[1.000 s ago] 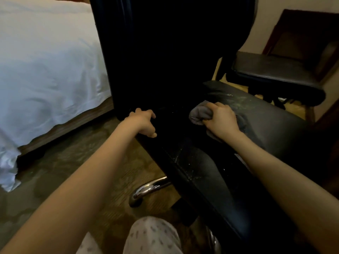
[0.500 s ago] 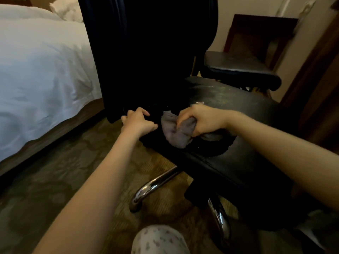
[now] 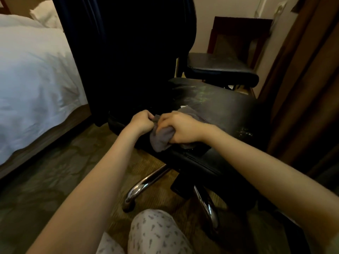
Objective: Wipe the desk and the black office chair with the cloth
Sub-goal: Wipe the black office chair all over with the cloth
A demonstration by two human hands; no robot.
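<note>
Our right hand [image 3: 180, 128] closes in a fist around the grey cloth [image 3: 161, 142], pressing it onto the seat of the black office chair [image 3: 220, 110]. A fold of the cloth hangs below that hand, over the seat's edge. Just left of it, our left hand [image 3: 141, 122] curls tight against the cloth. We cannot tell whether it grips cloth or seat. The bed [image 3: 33, 79] lies well left of it.
</note>
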